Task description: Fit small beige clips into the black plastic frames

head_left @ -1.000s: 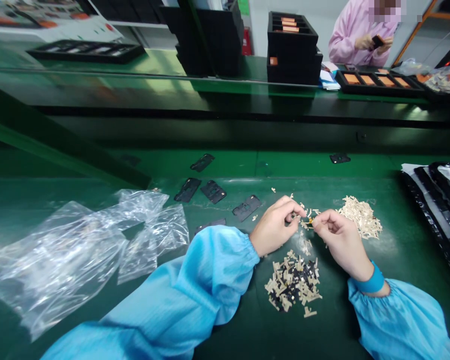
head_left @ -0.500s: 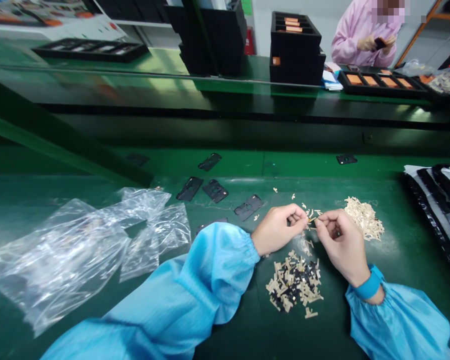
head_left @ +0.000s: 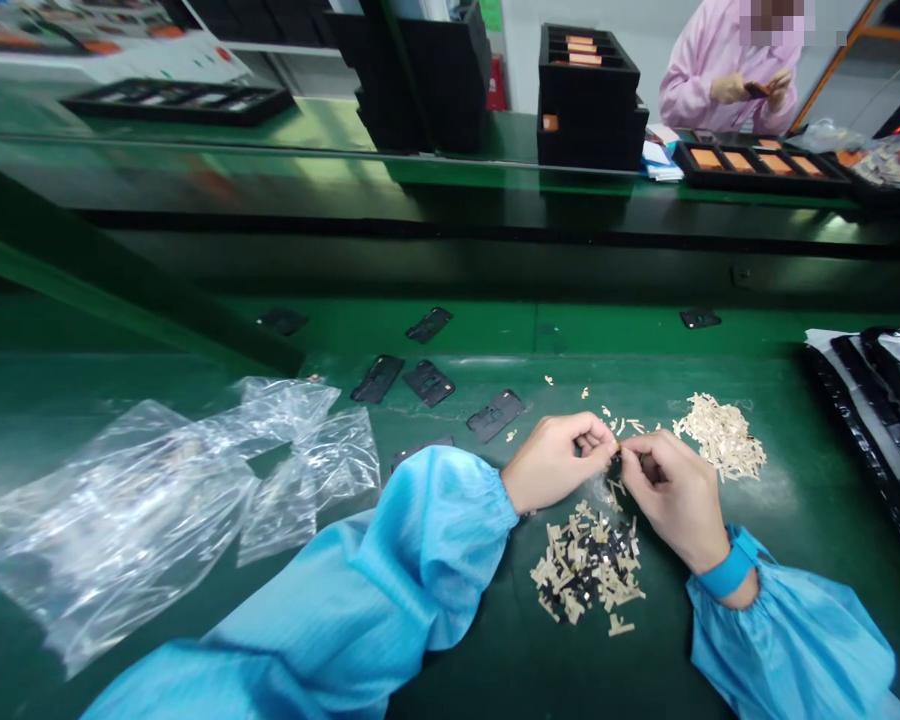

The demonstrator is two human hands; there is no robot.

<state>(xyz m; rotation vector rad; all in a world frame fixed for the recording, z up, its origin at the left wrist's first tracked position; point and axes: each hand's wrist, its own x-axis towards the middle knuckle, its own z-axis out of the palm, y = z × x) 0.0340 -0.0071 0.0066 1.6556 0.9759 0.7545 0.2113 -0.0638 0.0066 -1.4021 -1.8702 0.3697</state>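
Between my two hands is a tiny dark and amber part point(head_left: 618, 449), too small to name. My left hand point(head_left: 555, 458) pinches it from the left with thumb and forefinger. From the right, the fingertips of my right hand point(head_left: 675, 488) meet it, thumb and forefinger closed together. Just below my hands lies a loose pile of small beige and black pieces point(head_left: 591, 562). A heap of small beige pieces point(head_left: 726, 436) sits right of my right hand. A few loose beige slips point(head_left: 630, 425) are scattered just beyond my fingertips.
Clear plastic bags point(head_left: 142, 500) spread over the left of the green table. Several flat black plates point(head_left: 496, 415) lie beyond my left hand. Black-and-white packages point(head_left: 870, 400) stand at the right edge. A person in pink point(head_left: 720, 80) works behind black trays point(head_left: 761, 165) on a raised shelf.
My right hand has moved left, so its fingertips now meet the tiny part at my left fingertips. My left hand stays nearly in place.
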